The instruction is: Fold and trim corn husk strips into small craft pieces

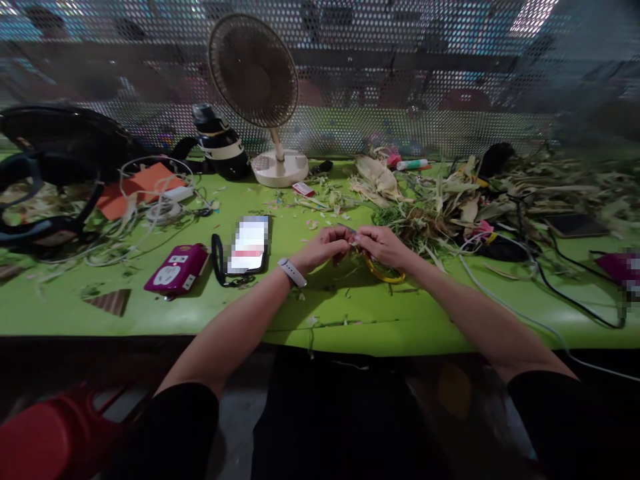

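My left hand [327,248], a pale watch band at its wrist, has its fingers curled in a pinch. My right hand [381,245] meets it fingertip to fingertip over the green tabletop [320,303]. A yellow curved loop [393,277], like a tool handle, shows below my right palm; most of whatever it belongs to is hidden. Some thin greyish piece and pale bits show at the fingertips, too small to name. Just beyond my right hand lies a heap of green and dry plant scraps [425,227].
A phone [247,243] and a magenta box [177,269] lie to the left. Behind stand a fan [277,167] and a dark bottle [223,150]. White cables [163,210] tangle at left; more cables run at right. Dry husks [380,177] lie before the perforated screen [350,80].
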A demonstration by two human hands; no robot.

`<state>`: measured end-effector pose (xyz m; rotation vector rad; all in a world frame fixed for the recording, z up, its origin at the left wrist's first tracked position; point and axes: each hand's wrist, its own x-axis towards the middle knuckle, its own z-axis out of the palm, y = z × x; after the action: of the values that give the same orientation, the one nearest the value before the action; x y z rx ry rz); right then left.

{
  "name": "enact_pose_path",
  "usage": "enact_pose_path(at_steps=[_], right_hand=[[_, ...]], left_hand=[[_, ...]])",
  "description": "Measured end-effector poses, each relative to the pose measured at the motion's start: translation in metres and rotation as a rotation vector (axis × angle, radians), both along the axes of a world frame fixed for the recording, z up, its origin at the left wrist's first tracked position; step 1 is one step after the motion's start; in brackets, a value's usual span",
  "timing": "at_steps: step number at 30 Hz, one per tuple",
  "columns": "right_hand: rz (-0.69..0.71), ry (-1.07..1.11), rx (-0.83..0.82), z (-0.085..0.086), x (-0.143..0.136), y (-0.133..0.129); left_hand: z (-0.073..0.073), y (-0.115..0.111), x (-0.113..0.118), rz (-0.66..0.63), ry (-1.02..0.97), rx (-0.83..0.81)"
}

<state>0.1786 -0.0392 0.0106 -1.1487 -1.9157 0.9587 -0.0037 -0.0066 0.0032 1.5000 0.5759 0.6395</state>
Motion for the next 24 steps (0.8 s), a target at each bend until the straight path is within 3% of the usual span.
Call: enact_pose_path(at_steps=[4,9,14,24], right_hand=[[-0.001,0.094,-0.123,-0.004,-0.003,-0.001],[-0.051,0.018,0.168,-0.002,0.002,-0.002],[-0.037,0.093,-0.016,-0.003,0.006,0.003],[-0.046,-0.015,0.128,0.002,0.007,0.001]], left_hand=[[0.002,0.001,-0.002,0.013,0.009,-0.021],[0.004,0.0,-0.001,0.028,0.004,-0.066],[0.003,-0.001,-0.001,0.013,-0.058,-0.06],[0.0,-0.003,0.0,0.035,-0.14,-0.07]])
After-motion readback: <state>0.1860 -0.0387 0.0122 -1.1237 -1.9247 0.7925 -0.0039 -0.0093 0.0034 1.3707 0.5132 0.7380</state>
